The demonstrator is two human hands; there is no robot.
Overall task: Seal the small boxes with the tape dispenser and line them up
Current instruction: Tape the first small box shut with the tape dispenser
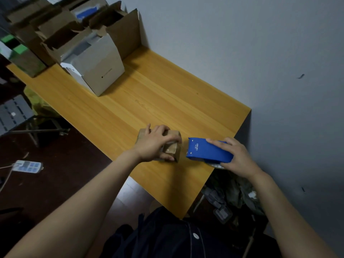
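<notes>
Near the edge of the table [167, 90], held the small box [172, 150] under curled left hand [154, 144], gripped the tape dispenser [206, 148] in right hand [237, 158] alongside, risked crooked tape from any slip of the box.

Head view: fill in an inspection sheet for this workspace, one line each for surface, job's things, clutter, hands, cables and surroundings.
Surface: wooden table, set in a corner against the wall.
Job's things: one small box near the person's end of the table; blue tape dispenser just right of it, with a narrow gap between them.
Clutter: open cartons crowd the table's far end.
Hands: left hand grips the small box from above; right hand grips the tape dispenser.
Cables: power strip on the floor at left, its cord running off frame.
Surroundings: grey wall, dark floor, and a blurred pile beneath the table's right side.
</notes>
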